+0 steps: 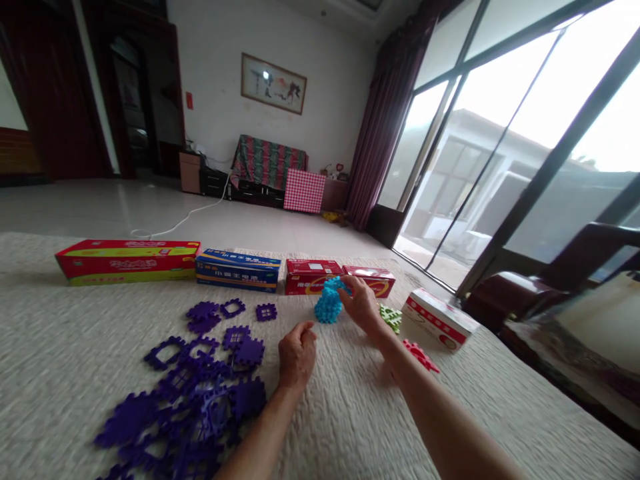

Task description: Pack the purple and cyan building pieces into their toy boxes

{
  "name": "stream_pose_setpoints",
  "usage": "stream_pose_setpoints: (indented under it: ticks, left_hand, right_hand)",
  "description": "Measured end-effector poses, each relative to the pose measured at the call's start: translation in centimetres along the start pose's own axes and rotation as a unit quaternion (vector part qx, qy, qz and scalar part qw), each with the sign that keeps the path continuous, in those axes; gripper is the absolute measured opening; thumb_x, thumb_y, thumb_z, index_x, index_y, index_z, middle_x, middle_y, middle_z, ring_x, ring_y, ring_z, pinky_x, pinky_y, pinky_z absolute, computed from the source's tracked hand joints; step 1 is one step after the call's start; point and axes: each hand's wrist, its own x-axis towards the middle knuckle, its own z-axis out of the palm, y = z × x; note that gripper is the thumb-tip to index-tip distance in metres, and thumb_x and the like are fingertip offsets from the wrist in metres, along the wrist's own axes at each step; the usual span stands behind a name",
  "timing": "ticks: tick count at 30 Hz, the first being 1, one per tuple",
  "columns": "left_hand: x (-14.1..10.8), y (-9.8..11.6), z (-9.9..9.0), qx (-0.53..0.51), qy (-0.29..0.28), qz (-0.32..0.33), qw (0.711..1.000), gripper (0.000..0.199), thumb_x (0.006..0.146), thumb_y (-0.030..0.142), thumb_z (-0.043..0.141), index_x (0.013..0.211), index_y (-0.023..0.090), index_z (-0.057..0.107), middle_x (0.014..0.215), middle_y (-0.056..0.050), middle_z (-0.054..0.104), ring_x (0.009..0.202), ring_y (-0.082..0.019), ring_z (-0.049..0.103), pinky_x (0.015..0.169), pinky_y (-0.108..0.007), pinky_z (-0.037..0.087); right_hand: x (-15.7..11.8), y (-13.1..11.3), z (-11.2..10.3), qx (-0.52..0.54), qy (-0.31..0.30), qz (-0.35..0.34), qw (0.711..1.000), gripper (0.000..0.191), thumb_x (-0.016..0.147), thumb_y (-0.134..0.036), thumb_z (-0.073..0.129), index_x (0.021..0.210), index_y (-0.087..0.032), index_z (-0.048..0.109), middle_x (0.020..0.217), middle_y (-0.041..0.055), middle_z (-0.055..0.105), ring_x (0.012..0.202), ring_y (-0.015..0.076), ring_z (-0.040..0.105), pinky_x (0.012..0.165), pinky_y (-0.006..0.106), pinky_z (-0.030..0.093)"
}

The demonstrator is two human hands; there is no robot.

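A bright blue knobbly build of interlocking plastic pieces [329, 305] stands on the textured cream cover. My right hand [361, 303] reaches to its top, fingers closed on the blue part there. My left hand [297, 353] rests just in front and to the left, apart from the blue build. Its fingers are curled in, and the palm side is hidden. A loose heap of purple interlocking plastic tiles [249, 351] spreads to the left of my left forearm, some solid and some with window openings. Beside my right arm lie a green piece [391, 319] and a pinkish-red piece [420, 357].
Along the far side stand a long red and green box [130, 261], a blue box [237, 271] and two red boxes [313, 268], [380, 275]. A white and red box [440, 319] sits at right. Farther right is a dark wooden armrest [570, 267].
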Motion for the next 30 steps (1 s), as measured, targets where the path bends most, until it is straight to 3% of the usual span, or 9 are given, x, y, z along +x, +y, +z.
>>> stream_pose_setpoints:
  ticks: [4,9,14,18,21,25,30]
  left_hand:
    - [0.0,0.4,-0.2,0.001,-0.007,-0.008,1.0,0.033,0.079,0.02,0.042,0.096,0.014,0.069,0.075,-0.005,0.071,0.074,-0.017,0.067,0.066,-0.026,0.049]
    - [-0.1,0.8,-0.3,0.007,-0.011,-0.02,1.0,0.034,0.078,0.019,0.042,0.096,0.015,0.07,0.076,-0.005,0.071,0.072,-0.017,0.067,0.065,-0.025,0.049]
    - [0.0,0.5,-0.1,0.013,-0.014,-0.015,1.0,0.035,0.079,0.019,0.041,0.098,0.014,0.069,0.076,-0.005,0.071,0.074,-0.017,0.067,0.066,-0.025,0.049]
    - [0.0,0.0,0.0,0.034,-0.022,-0.004,0.999,0.035,0.081,0.018,0.04,0.101,0.015,0.069,0.078,-0.005,0.072,0.077,-0.017,0.067,0.07,-0.025,0.049]
    - [0.0,-0.1,-0.1,0.067,-0.041,0.018,0.997,0.034,0.08,0.017,0.043,0.101,0.016,0.069,0.081,-0.005,0.073,0.079,-0.017,0.067,0.073,-0.025,0.049]
    - [-0.1,0.4,-0.2,0.106,-0.051,0.027,0.993,0.033,0.082,0.015,0.044,0.102,0.017,0.069,0.083,-0.006,0.074,0.083,-0.017,0.067,0.079,-0.025,0.049]
    - [-0.3,1.2,-0.6,0.143,-0.042,0.008,0.989,0.036,0.08,0.009,0.043,0.103,0.015,0.07,0.084,-0.006,0.074,0.08,-0.015,0.068,0.078,-0.024,0.05]
  right_hand:
    - [1.5,0.3,0.9,-0.034,-0.015,0.002,0.999,0.026,0.078,-0.024,0.057,0.102,-0.021,0.065,0.098,0.0064,0.066,0.086,0.0207,0.061,0.081,0.033,0.046]
    - [1.3,0.4,1.2,-0.061,-0.037,0.018,0.997,0.027,0.077,-0.024,0.058,0.102,-0.02,0.065,0.097,0.007,0.064,0.086,0.0214,0.061,0.08,0.033,0.046]
    - [0.2,-0.3,0.1,-0.042,0.015,0.001,0.999,0.029,0.075,-0.028,0.06,0.102,-0.019,0.064,0.104,0.0091,0.062,0.089,0.0224,0.06,0.079,0.035,0.047]
    - [-3.1,-1.3,-0.9,0.01,0.072,-0.052,0.996,0.024,0.08,-0.023,0.052,0.1,-0.018,0.063,0.102,0.0095,0.062,0.094,0.0218,0.06,0.086,0.036,0.047]
    - [-7.1,-1.8,-0.6,0.041,0.027,-0.055,0.997,0.024,0.08,-0.02,0.048,0.1,-0.018,0.062,0.099,0.0086,0.063,0.093,0.0206,0.061,0.085,0.035,0.048]
    - [-11.6,-2.0,0.8,0.087,-0.027,0.03,0.995,0.029,0.076,-0.019,0.045,0.098,-0.017,0.065,0.095,0.0086,0.066,0.083,0.0192,0.063,0.077,0.032,0.051]
    - [-13.8,-3.0,1.5,0.11,-0.016,0.136,0.984,0.035,0.07,-0.019,0.042,0.095,-0.015,0.067,0.092,0.0105,0.069,0.083,0.0215,0.064,0.08,0.036,0.051]
